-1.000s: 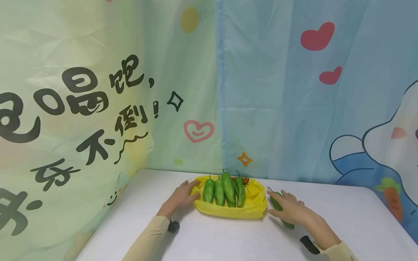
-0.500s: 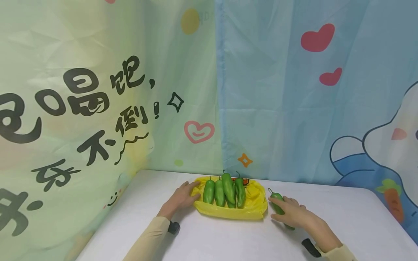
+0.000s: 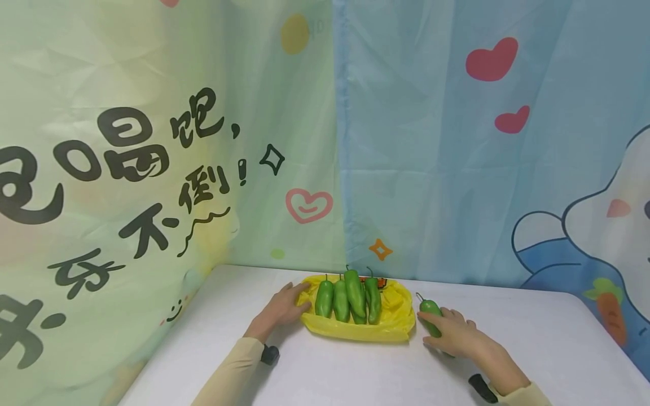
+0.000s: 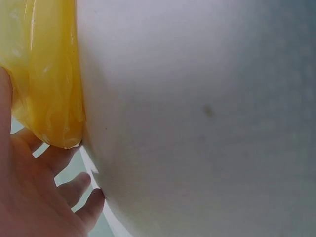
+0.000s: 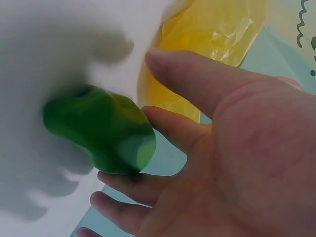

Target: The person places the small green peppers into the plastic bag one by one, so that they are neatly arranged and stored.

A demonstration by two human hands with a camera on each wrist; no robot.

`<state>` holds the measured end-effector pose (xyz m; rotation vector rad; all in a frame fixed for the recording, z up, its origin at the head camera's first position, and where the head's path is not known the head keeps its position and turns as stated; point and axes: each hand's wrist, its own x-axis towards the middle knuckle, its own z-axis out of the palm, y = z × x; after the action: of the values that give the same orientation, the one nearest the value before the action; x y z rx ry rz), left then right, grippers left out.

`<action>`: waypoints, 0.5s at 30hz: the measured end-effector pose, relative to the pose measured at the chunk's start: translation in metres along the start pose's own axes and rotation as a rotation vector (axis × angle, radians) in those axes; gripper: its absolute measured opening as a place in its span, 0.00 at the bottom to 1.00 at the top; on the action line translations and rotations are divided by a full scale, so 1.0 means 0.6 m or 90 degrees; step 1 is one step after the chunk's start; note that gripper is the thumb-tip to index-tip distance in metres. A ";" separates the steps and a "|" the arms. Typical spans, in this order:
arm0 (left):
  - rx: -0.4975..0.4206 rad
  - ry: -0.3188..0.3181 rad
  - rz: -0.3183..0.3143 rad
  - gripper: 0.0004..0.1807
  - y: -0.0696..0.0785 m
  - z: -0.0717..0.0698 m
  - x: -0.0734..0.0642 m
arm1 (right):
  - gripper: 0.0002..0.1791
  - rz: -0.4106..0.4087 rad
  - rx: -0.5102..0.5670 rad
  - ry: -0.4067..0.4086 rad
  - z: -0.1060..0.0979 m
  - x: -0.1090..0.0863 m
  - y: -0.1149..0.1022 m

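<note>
In the head view, several green peppers [image 3: 354,293] stand leaning in an opened yellow plastic bag [image 3: 355,330] at the table's middle. My left hand [image 3: 282,306] holds the bag's left edge, thumb and fingers on either side of the yellow film [image 4: 49,89]. To the right of the bag, my right hand [image 3: 459,336] reaches over a single green pepper [image 3: 430,308] lying on the table. The right wrist view has its fingers [image 5: 173,131] at the side of this pepper [image 5: 106,133], with the thumb held apart from it. The pepper's lower end is mostly hidden by the hand.
A white table [image 3: 365,375] carries everything. Behind it hangs a printed curtain [image 3: 406,169], close to the table's back edge. Dark wrist cameras sit on the left wrist [image 3: 270,354] and the right wrist [image 3: 482,388]. A red print shows at the bag's back rim.
My right hand has shifted slightly right and down, its fingers drawing closer about the loose pepper. The left hand and the bag look the same.
</note>
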<state>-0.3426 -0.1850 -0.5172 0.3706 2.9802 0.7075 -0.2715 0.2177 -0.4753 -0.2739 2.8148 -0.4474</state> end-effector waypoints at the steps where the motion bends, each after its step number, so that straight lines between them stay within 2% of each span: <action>1: 0.001 0.002 0.003 0.31 -0.001 0.000 0.000 | 0.35 -0.001 -0.001 0.003 0.001 0.000 0.000; 15: -0.001 -0.004 -0.008 0.31 -0.001 0.002 0.001 | 0.33 -0.022 -0.005 0.059 0.011 0.009 0.003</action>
<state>-0.3430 -0.1848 -0.5188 0.3524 2.9723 0.7066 -0.2747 0.2163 -0.4831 -0.3106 2.9067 -0.4691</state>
